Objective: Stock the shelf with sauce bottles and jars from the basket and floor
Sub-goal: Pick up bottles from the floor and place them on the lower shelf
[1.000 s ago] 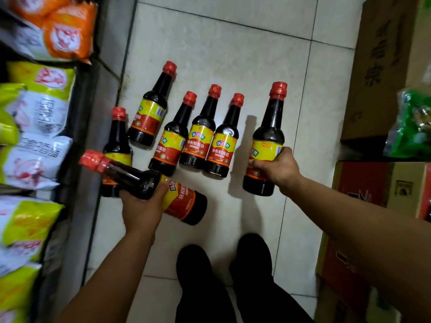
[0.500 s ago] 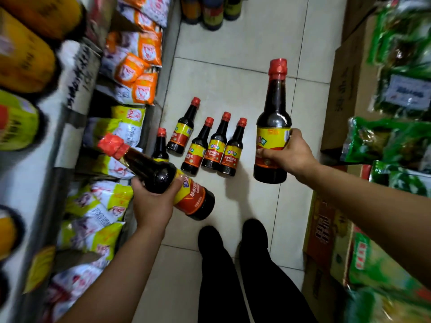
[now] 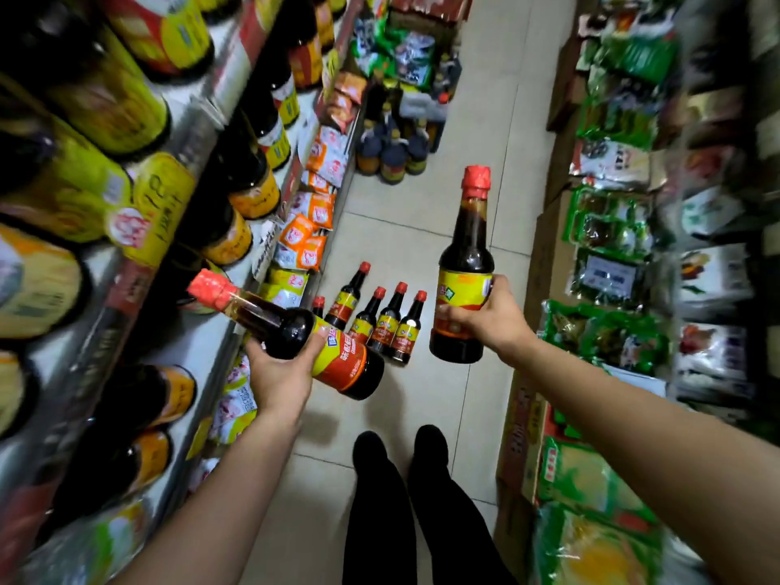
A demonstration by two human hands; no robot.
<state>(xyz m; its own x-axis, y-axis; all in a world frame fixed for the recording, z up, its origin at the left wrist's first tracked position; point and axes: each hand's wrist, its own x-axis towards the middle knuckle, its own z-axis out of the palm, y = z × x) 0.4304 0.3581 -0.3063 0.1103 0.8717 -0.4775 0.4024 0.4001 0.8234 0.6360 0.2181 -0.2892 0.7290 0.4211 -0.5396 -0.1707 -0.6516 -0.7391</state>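
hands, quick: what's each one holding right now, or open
Left hand: closed, holding the tilted sauce bottle by its shoulder.
Right hand: closed, holding the upright sauce bottle by its label.

Leftmost floor bottle [image 3: 318, 301] mostly hidden behind tilted held bottle [image 3: 287, 331]; left shelf jars [image 3: 114, 116] blurred, cut by edge.

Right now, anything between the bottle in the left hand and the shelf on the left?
Nothing visible. The left hand holds the tilted bottle with its cap by the shelf; bare white board shows there, with stocked bottles further along.
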